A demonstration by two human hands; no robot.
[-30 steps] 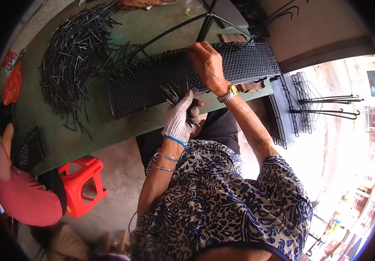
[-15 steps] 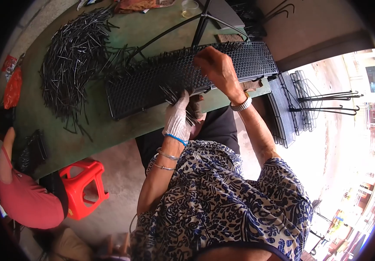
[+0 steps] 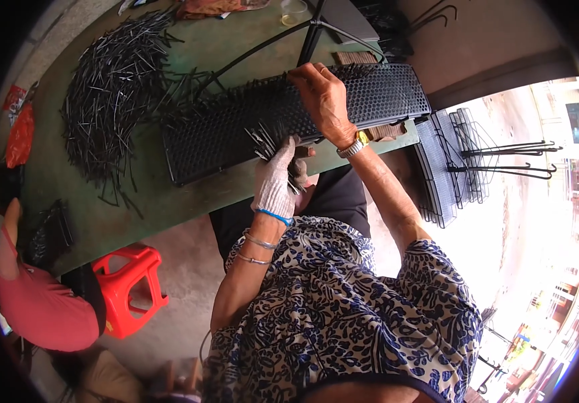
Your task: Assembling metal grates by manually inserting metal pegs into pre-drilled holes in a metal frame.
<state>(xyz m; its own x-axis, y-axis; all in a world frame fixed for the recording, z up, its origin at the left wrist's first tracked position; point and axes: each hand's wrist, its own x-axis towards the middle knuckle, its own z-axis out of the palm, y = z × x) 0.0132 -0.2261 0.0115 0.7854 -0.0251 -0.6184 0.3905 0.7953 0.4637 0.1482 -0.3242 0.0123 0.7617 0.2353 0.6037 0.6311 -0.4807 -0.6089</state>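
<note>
A long black panel full of small holes (image 3: 202,153) lies aslant on the green table, with dark thin sticks standing along its far edge. My left hand (image 3: 274,180), in a white knitted glove, is closed around a bundle of thin black sticks (image 3: 261,140) at the panel's near edge. Bare and wearing a wristwatch, my right hand (image 3: 328,104) is over the panel's far edge. Its fingers are bent together in a pinch, and whatever is between them is too small to make out.
A big heap of black sticks (image 3: 111,101) covers the table's (image 3: 148,228) left part. Behind the panel stands a black metal frame (image 3: 315,24) beside a clear cup (image 3: 293,12). Wire racks (image 3: 447,161) sit at the right. A red stool (image 3: 128,292) and another person (image 3: 44,305) are at the left.
My right hand has moved up and left, from above the panel's middle to its far edge. The left hand has barely shifted, its sticks now fanned out a little more.
</note>
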